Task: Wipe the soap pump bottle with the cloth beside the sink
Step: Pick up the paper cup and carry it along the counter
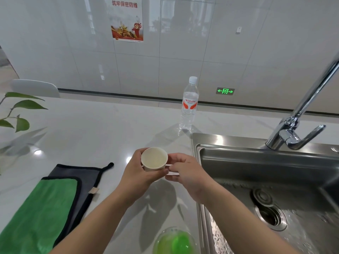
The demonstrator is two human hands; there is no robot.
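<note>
Over the pale counter, just left of the sink (205,142), both hands are busy with something that isn't the job at all: a small paper cup (154,158). From the head view, the left hand (136,173) wraps its side and base with the fingers closed round it, and the right hand (185,173) comes in from three o'clock with fingertips pinched at the cup's lower edge, on what may be a thin white strip; I can't tell what that is. The cup looks empty from above.

The cloth (42,209), green folded over grey, lies flat at eight o'clock of the hands, well apart from them and untouched. The soap pump bottle (174,241) seems to be that green-filled clear shape at six o'clock, right at the bottom edge beside the sink rim; its pump head isn't visible, so I say that with caution. A water bottle (189,105) stands upright at twelve o'clock, and the tap (293,125) rises at two.

My read: wiping hasn't begun. Next, the cup needs putting down somewhere clear, then one hand goes to eight o'clock for the cloth while the other steadies the bottle at six.
</note>
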